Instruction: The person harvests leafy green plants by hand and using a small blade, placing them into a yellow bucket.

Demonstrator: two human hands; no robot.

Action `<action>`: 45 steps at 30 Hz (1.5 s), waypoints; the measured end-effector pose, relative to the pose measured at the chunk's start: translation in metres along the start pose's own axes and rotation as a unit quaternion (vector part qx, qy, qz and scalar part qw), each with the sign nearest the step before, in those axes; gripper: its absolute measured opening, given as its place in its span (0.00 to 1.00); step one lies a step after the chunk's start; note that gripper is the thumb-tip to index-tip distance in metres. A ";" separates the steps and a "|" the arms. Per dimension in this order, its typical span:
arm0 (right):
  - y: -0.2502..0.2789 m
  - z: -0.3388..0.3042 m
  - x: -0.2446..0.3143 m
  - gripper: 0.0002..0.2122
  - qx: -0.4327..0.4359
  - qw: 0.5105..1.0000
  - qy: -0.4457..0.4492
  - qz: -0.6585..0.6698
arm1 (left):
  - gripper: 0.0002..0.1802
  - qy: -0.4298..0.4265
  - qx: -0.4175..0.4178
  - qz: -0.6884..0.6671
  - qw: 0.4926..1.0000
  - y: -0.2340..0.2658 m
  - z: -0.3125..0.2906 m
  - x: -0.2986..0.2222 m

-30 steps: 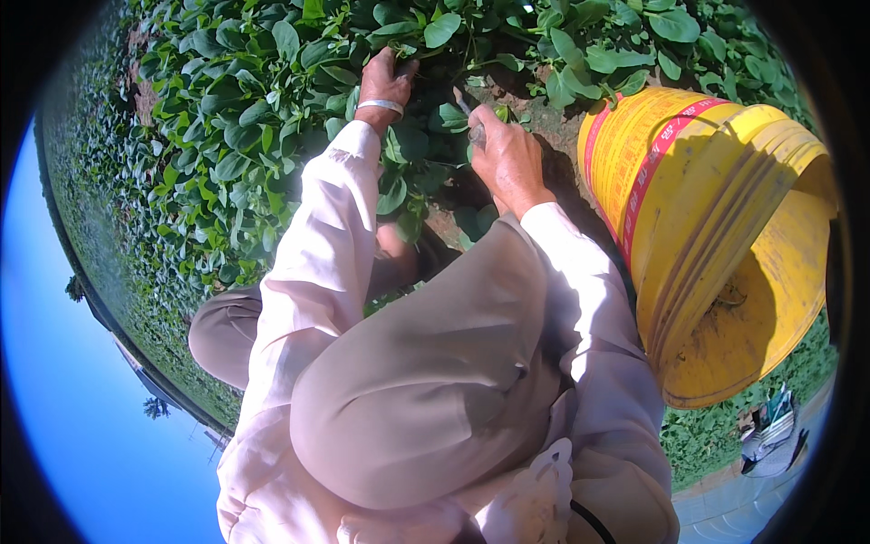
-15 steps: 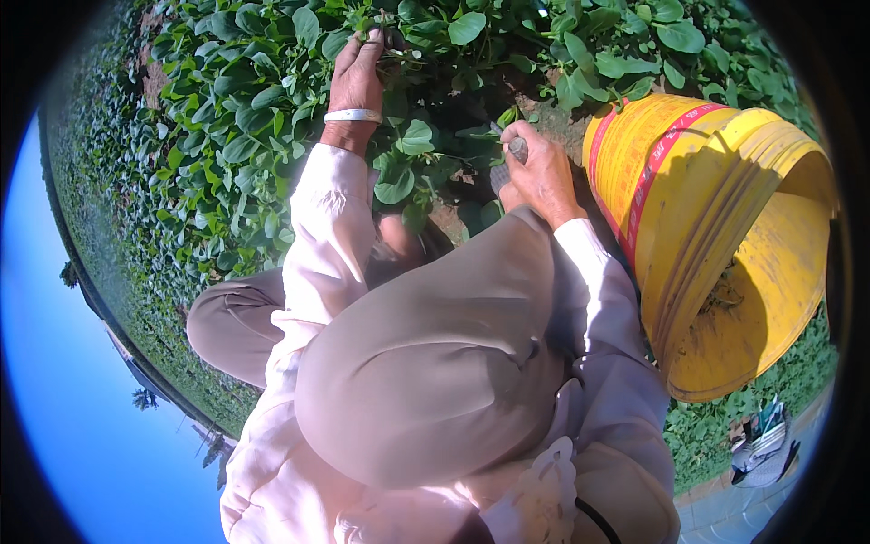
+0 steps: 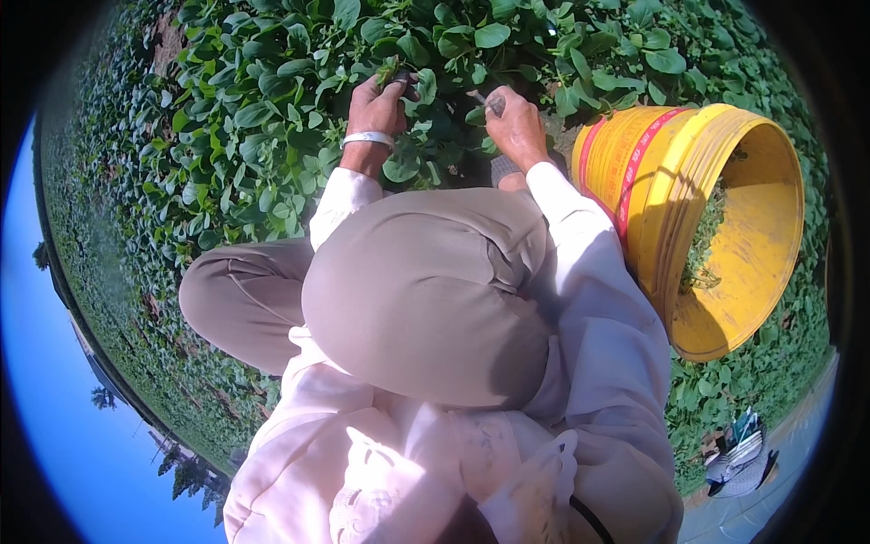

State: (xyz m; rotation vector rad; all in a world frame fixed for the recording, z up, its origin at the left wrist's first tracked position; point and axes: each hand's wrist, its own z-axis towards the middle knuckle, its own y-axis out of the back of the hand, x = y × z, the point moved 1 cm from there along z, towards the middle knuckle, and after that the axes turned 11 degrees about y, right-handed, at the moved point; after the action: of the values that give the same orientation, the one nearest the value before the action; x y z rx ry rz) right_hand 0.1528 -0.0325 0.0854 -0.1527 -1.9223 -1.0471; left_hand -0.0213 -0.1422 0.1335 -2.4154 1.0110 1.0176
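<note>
My left hand, with a white bangle at its wrist, is among broad-leaved green plants. Its fingers are closed on a small green sprig, partly hidden by leaves. To its right, my right hand grips the handle of a small hand tool. The tool's thin dark end points left toward the leaves; its exact shape is unclear. Between the hands lie shaded leaves and stems.
A yellow bucket with a red band lies on its side at my right, mouth toward me, with picked greens inside. My bent knees fill the middle. A light-and-dark bundle lies beside a pale path at lower right.
The right hand and tool have moved forward and slightly left. My left hand has come slightly right and back. The view has shifted, showing more greens inside the bucket.
</note>
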 end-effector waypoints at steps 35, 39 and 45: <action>0.006 -0.064 -0.022 0.10 0.170 0.972 0.152 0.049 | 0.11 0.050 -0.187 0.257 0.947 0.058 0.036 0.131; 0.009 -0.064 -0.024 0.07 0.197 0.971 0.127 0.043 | 0.10 0.146 -0.154 -0.008 0.977 0.053 0.008 0.126; 0.004 -0.063 -0.020 0.11 0.183 0.971 0.150 0.041 | 0.08 0.049 -0.163 0.066 0.983 0.065 0.022 0.141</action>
State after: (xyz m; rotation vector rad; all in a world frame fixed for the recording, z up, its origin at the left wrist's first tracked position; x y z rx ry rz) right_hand 0.2079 -0.0688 0.0863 0.1275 -1.7777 -0.6063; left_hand -0.0093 -0.2435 0.0145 -2.7143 1.1272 1.2010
